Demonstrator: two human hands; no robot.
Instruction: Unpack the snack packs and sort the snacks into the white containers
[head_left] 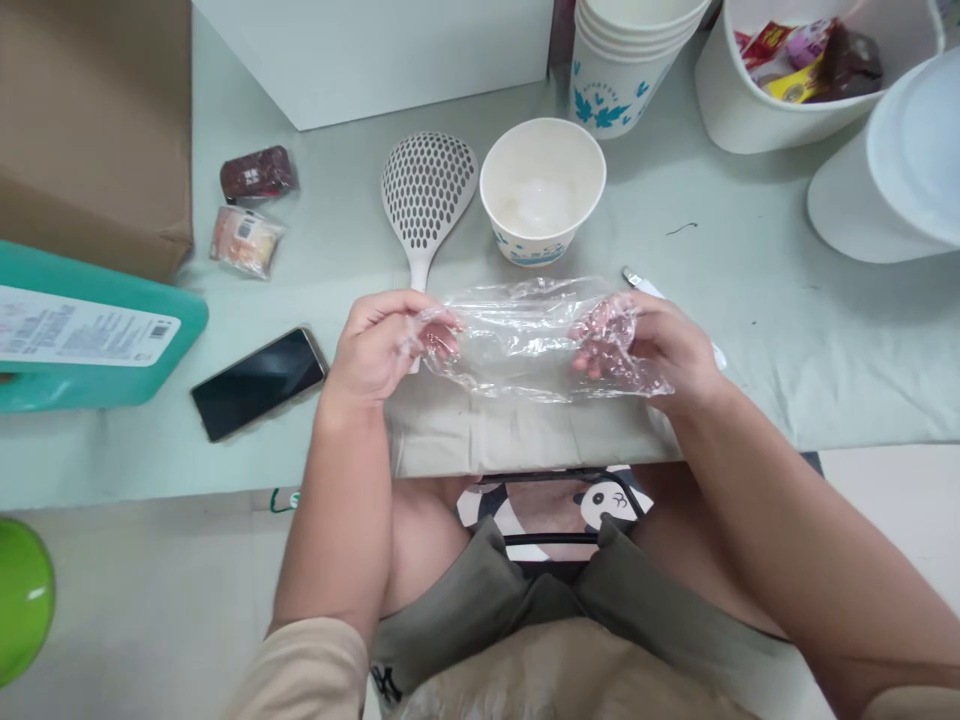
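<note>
Stretched between my hands is a clear plastic film (517, 345), crumpled at both ends, above the table's near edge. My left hand (394, 345) holds its left end, with the fingers curled into it. The right end is gathered around the fingers of my right hand (649, 345). Beyond the film stands a white paper bowl (541, 190) with a blue leaf print, upright. A light grey slotted ladle (429, 190) lies left of the bowl, its handle partly behind my left hand. Partly hidden by my right hand is a white tool with a metal tip (637, 282).
A black phone (259, 385), two wrapped snacks (257, 175) and a green jug (97, 335) are on the left, near a cardboard box (94, 120). Stacked paper cups (626, 75), a snack tub (787, 120) and a lidded white container (862, 190) stand at the back right.
</note>
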